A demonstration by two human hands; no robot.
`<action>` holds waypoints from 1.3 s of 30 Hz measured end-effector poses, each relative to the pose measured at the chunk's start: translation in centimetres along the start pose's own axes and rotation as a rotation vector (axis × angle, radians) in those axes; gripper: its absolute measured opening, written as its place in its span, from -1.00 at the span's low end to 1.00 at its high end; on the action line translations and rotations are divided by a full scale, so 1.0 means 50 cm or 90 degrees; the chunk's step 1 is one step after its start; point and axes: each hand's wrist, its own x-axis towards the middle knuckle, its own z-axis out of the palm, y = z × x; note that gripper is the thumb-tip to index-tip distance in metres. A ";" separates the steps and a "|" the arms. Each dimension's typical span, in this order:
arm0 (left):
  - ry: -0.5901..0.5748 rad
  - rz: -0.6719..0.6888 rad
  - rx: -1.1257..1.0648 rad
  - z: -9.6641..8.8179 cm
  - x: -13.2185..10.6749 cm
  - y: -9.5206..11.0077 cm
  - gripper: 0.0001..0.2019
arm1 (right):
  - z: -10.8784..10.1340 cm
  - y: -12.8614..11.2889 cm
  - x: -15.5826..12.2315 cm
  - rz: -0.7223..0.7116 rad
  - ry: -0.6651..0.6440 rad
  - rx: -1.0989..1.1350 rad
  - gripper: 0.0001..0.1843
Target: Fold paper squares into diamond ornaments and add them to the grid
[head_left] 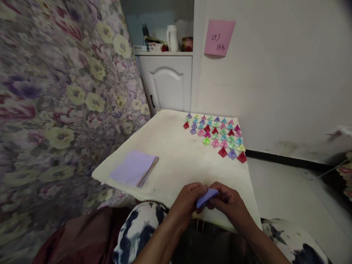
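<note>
A small piece of folded purple paper (206, 198) is held between both hands over the near edge of the table. My left hand (189, 198) pinches its left side, thumb on top. The fingers of my right hand (227, 200) are closed on its right end. To the left lies a stack of square coloured paper (133, 168), its top sheet purple. Rows of small folded paper pieces (215, 144) in red, pink, green, blue, yellow and purple stand at the far right of the table.
The cream-covered table (167, 146) reaches to the wall and a white cabinet (167, 80). A floral curtain (68, 91) hangs along the left side. A pink note (219, 38) is stuck on the wall. On the cabinet shelf is a white jug (172, 38).
</note>
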 end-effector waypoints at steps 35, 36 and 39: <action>0.120 0.141 -0.057 0.013 0.155 0.020 -0.69 | -0.070 0.017 0.142 -0.069 0.242 0.014 -0.80; 0.130 0.145 -0.062 0.012 0.159 0.015 -0.69 | -0.072 0.022 0.144 -0.074 0.258 0.019 -0.81; 0.155 0.166 -0.039 0.001 0.160 0.013 -0.70 | -0.079 0.028 0.144 -0.072 0.292 0.002 -0.82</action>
